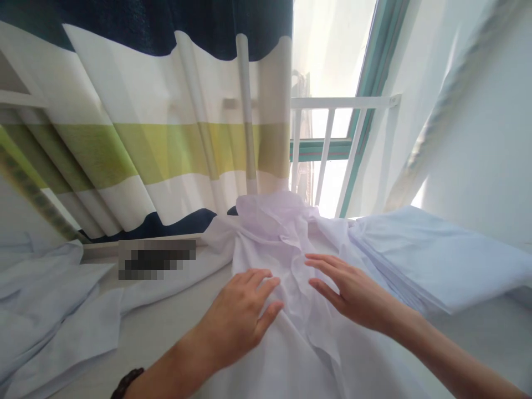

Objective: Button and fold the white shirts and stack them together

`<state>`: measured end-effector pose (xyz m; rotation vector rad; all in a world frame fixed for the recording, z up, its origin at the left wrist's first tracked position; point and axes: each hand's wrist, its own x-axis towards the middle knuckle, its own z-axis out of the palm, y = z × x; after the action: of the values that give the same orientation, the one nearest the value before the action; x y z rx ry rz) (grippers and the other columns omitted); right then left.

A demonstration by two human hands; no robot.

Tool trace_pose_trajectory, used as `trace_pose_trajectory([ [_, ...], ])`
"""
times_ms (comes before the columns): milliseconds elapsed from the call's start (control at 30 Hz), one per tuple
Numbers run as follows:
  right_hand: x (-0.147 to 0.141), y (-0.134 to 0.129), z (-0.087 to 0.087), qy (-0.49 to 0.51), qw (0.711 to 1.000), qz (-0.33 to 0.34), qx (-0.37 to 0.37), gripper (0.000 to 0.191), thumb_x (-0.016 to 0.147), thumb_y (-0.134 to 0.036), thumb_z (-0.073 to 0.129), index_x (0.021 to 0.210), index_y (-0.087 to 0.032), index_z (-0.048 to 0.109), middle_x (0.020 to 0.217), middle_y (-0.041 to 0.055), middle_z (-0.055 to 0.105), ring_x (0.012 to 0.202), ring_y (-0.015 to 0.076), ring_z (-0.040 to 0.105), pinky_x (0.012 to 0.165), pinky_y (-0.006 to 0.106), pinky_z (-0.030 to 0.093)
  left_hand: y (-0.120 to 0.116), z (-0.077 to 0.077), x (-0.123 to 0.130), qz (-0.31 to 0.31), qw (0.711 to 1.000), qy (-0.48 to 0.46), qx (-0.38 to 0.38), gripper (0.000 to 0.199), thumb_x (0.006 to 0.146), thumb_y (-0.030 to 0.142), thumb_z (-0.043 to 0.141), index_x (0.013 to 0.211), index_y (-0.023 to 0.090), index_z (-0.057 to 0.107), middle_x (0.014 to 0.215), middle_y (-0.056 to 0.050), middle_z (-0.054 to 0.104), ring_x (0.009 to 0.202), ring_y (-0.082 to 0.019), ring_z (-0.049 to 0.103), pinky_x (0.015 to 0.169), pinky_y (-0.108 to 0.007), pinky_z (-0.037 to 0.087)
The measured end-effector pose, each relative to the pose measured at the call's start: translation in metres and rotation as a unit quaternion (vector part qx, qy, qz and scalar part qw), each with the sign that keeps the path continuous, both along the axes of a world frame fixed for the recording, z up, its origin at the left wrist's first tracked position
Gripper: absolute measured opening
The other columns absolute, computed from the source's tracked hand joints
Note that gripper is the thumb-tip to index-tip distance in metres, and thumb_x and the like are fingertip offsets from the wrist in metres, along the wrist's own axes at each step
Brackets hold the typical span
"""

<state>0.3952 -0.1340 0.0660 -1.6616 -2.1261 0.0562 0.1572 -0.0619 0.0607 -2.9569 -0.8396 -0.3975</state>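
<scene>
A white long-sleeved garment (266,260), like a shirt or coat, lies spread out with its collar end away from me. One sleeve stretches to the left. My left hand (249,305) is over its left front, fingers apart and slightly bent, holding nothing. Over the right front, near the wavy opening edge, my right hand (338,285) has its fingers stretched out and thumb apart. Whether either hand touches the cloth, I cannot tell.
To the right lies a stack of folded white cloth (436,255). Loose white garments (50,321) lie on the left, near a pixelated dark patch. Behind hang a striped curtain (174,144) and a white railing (344,103) before a green-framed window (366,88).
</scene>
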Motion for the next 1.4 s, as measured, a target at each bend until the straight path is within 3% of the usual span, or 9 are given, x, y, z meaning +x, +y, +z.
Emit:
trace_pose_trajectory([
  [167, -0.011, 0.043, -0.044, -0.048, 0.996, -0.015, -0.075, 0.063, 0.096, -0.042, 0.037, 0.145, -0.002, 0.035, 0.153, 0.0191, 0.028, 0.142, 0.0290, 0.024, 0.115, 0.046, 0.026, 0.058, -0.041, 0.025, 0.081, 0.996, 0.010, 0.029, 0.054, 0.097, 0.042, 0.036, 0.141, 0.012, 0.043, 0.146, -0.017, 0.042, 0.137, -0.033, 0.035, 0.108, -0.053, 0.034],
  [300, -0.026, 0.003, -0.067, -0.082, 0.993, -0.017, -0.088, 0.064, 0.094, -0.041, 0.040, 0.143, -0.001, 0.038, 0.151, 0.0208, 0.030, 0.139, 0.0325, 0.032, 0.113, 0.046, 0.031, 0.028, -0.064, 0.008, 0.072, 0.995, 0.064, -0.029, 0.059, 0.097, 0.049, 0.033, 0.145, 0.015, 0.039, 0.151, -0.016, 0.034, 0.139, -0.034, 0.031, 0.111, -0.054, 0.030],
  [500, -0.023, -0.023, -0.013, -0.079, 0.991, 0.033, -0.106, 0.042, 0.098, -0.029, 0.032, 0.083, -0.019, 0.071, 0.083, 0.0103, 0.074, 0.078, 0.0243, 0.070, 0.075, 0.037, 0.054, 0.001, -0.002, -0.003, 0.013, 0.995, 0.059, -0.081, 0.036, 0.097, 0.034, 0.034, 0.108, 0.022, 0.066, 0.108, -0.010, 0.067, 0.100, -0.027, 0.061, 0.089, -0.045, 0.048],
  [633, -0.012, 0.032, 0.006, -0.006, 0.996, -0.052, 0.072, 0.038, 0.097, -0.026, 0.034, 0.125, -0.012, 0.057, 0.130, 0.0154, 0.059, 0.119, 0.0262, 0.055, 0.098, 0.040, 0.045, 0.050, 0.015, 0.020, 0.091, 0.988, -0.109, 0.068, 0.031, 0.094, 0.024, 0.036, 0.110, 0.014, 0.061, 0.114, -0.014, 0.061, 0.108, -0.028, 0.055, 0.098, -0.047, 0.043],
  [733, -0.009, 0.059, -0.021, -0.026, 0.997, -0.054, 0.054, 0.054, 0.095, -0.034, 0.041, 0.143, -0.009, 0.038, 0.152, 0.0165, 0.034, 0.139, 0.0287, 0.031, 0.110, 0.046, 0.033, 0.071, -0.010, 0.028, 0.102, 0.986, -0.112, 0.066, 0.041, 0.095, 0.029, 0.041, 0.131, 0.012, 0.049, 0.135, -0.016, 0.052, 0.128, -0.030, 0.045, 0.106, -0.050, 0.037],
  [900, -0.016, 0.029, -0.052, -0.055, 0.994, -0.050, -0.078, 0.054, 0.095, -0.039, 0.040, 0.138, -0.008, 0.046, 0.144, 0.0185, 0.045, 0.134, 0.0321, 0.039, 0.109, 0.048, 0.032, 0.044, -0.052, 0.007, 0.061, 0.998, 0.028, -0.018, 0.048, 0.096, 0.038, 0.042, 0.141, 0.020, 0.043, 0.149, -0.013, 0.040, 0.138, -0.030, 0.034, 0.111, -0.054, 0.029],
  [1100, -0.021, -0.004, -0.014, -0.077, 0.986, -0.066, -0.134, 0.028, 0.092, -0.024, 0.042, 0.100, -0.014, 0.066, 0.099, 0.0145, 0.067, 0.094, 0.0287, 0.063, 0.083, 0.042, 0.049, 0.029, -0.015, -0.007, 0.026, 0.993, -0.021, -0.116, 0.043, 0.097, 0.035, 0.034, 0.135, 0.021, 0.049, 0.139, -0.010, 0.051, 0.128, -0.026, 0.046, 0.109, -0.045, 0.036],
  [1233, -0.013, 0.024, 0.019, 0.009, 0.985, -0.009, -0.169, 0.030, 0.083, -0.020, 0.055, 0.112, -0.015, 0.061, 0.112, 0.0129, 0.064, 0.098, 0.0236, 0.062, 0.083, 0.033, 0.049, 0.072, 0.016, -0.001, 0.136, 0.978, -0.042, -0.152, 0.043, 0.088, 0.026, 0.044, 0.127, 0.011, 0.052, 0.129, -0.018, 0.055, 0.120, -0.031, 0.052, 0.103, -0.045, 0.038],
  [1400, -0.009, 0.071, 0.058, 0.072, 0.950, 0.051, -0.300, 0.036, 0.077, -0.017, 0.062, 0.112, -0.021, 0.065, 0.110, 0.0059, 0.070, 0.093, 0.0204, 0.065, 0.075, 0.029, 0.050, 0.119, 0.025, 0.009, 0.140, 0.957, 0.030, -0.254, 0.021, 0.058, 0.027, 0.072, 0.076, 0.019, 0.068, 0.072, -0.005, 0.070, 0.066, -0.024, 0.065, 0.059, -0.029, 0.048],
])
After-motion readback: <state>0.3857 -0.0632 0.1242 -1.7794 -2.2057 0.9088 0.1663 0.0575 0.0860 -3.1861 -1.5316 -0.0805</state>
